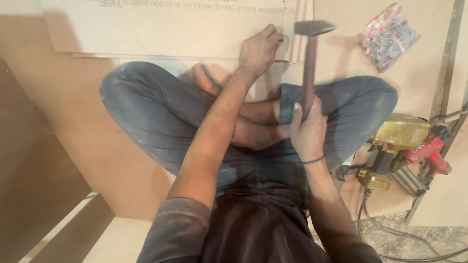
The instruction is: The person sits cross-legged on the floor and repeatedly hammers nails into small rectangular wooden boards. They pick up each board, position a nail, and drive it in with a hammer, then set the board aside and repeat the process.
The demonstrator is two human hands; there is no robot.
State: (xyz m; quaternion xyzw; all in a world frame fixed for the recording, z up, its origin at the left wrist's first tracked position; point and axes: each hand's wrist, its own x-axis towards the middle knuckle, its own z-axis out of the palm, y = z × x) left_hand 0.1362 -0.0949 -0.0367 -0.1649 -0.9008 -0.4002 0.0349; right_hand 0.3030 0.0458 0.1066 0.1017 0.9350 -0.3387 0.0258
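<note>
The pale fibreboard panel point(161, 29) lies flat on the floor just beyond the sitter's crossed legs, its near edge running side to side. The hammer point(309, 63) stands with its long axis pointing away from the body, head point(312, 28) up at the panel's right end, blurred. The right hand point(308, 131) holds the handle low down, grip closed full round it. The left hand point(261, 48) sits on the panel's near edge, just left of the hammer head, fingertips pinched narrow; I cannot tell what they hold. Well right of the panel lie a yellow nail gun point(390, 146) and a red-and-white packet point(388, 35)
</note>
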